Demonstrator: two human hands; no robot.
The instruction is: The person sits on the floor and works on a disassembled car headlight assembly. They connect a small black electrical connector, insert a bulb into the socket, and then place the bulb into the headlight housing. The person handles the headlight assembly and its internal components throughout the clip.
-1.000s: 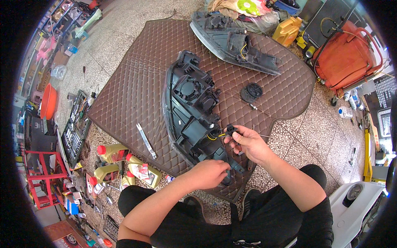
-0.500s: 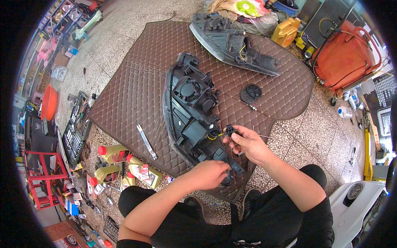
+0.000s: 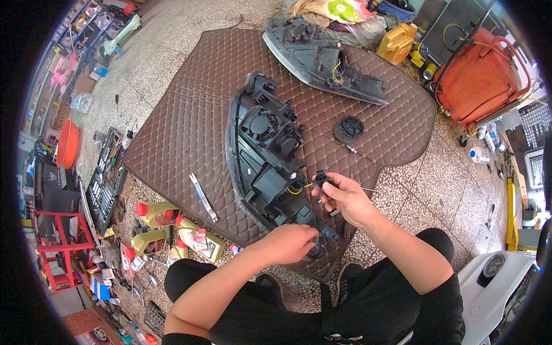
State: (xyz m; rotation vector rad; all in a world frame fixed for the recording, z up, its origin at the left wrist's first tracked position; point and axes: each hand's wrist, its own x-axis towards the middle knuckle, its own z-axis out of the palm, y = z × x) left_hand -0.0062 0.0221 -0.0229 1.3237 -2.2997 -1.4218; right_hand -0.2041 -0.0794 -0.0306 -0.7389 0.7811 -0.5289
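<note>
A car headlight [image 3: 265, 167] lies with its black back side up on the quilted mat, its narrow end toward me. My left hand [image 3: 294, 241] is closed at that narrow end, its fingertips partly hidden against the housing. Above the mat, my right hand [image 3: 348, 200] pinches a small black plug-like part [image 3: 322, 178] between thumb and fingers. Yellow wire [image 3: 296, 190] runs from this part into an opening in the housing. A thin metal rod [image 3: 368, 190] sticks out to the right behind the same hand; its other end is hidden.
A second headlight [image 3: 322, 63] rests at the mat's far edge. Round black caps [image 3: 349, 130] and a flat metal tool [image 3: 203, 197] lie on the brown mat [image 3: 172, 115]. Oil bottles [image 3: 198, 238] and an open toolbox [image 3: 106, 184] stand left; a white bumper [image 3: 483, 296] is right.
Almost nothing differs. My right hand and the black part in it have shifted and turned very slightly; the left hand stays at the headlight's narrow end.
</note>
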